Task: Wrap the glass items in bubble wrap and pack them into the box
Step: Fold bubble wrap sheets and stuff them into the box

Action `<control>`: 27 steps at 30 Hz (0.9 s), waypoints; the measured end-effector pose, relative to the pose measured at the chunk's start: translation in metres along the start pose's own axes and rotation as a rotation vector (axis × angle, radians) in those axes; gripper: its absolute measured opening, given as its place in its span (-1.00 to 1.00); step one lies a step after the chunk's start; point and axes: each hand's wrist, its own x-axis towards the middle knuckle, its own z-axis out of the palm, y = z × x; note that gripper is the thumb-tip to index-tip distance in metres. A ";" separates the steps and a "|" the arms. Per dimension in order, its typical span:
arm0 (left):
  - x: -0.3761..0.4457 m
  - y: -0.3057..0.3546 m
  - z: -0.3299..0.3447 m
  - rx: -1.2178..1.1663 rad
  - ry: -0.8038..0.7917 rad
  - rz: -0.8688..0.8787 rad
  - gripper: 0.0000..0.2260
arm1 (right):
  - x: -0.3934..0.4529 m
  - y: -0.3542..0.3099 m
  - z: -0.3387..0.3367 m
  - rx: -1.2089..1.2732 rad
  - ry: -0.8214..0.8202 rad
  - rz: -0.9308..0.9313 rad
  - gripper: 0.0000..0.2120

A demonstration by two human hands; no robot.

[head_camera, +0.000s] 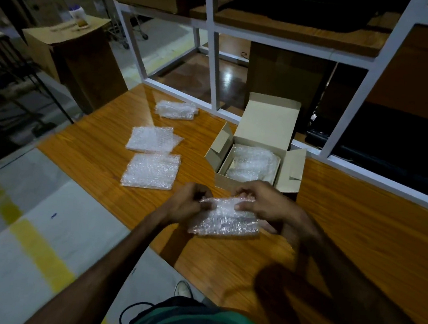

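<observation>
Head view: a bundle [225, 219] of bubble wrap is pinched at its far edge by the left hand [190, 204] and right hand [263, 203], low over the table [358, 228]. Folds should be kept tight. Three bundles [150, 170] lie left; the box [258, 150], partly filled, is reached unobstructed.
</observation>
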 end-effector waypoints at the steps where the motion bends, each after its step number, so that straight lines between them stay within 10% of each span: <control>1: 0.003 0.007 -0.004 -0.008 0.050 0.009 -0.88 | 0.004 -0.005 -0.012 -0.048 -0.014 -0.012 -0.74; 13: 0.067 0.062 -0.001 0.437 0.606 0.103 -0.80 | 0.096 -0.024 -0.101 -0.632 0.331 -0.108 -0.80; 27: 0.093 0.052 0.037 0.931 0.430 -0.061 -0.73 | 0.134 0.018 -0.082 -0.624 0.241 -0.192 -0.72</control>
